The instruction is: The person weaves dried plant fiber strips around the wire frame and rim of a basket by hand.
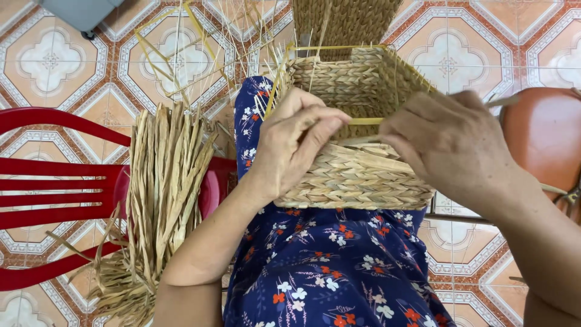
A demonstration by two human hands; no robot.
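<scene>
A square woven straw basket (pixel 357 175) rests on my lap, which is covered by blue floral cloth (pixel 339 266). Its frame is made of thin yellow rods, with one rod (pixel 365 121) showing along the near rim. My left hand (pixel 293 142) grips the near rim, thumb and fingers pinched on a straw strand at that rod. My right hand (pixel 451 142) presses on the rim's right side and pinches a flat straw strand (pixel 363 140) that runs between both hands. Thin upright stakes (pixel 275 66) stick out past the basket's far left corner.
A bundle of dried straw strips (pixel 160 194) lies across a red plastic chair (pixel 60 188) at my left. An orange-brown seat (pixel 544 139) stands at the right. Another woven piece (pixel 345 21) and loose yellow rods (pixel 175 54) lie on the patterned tile floor (pixel 48 60) beyond the basket.
</scene>
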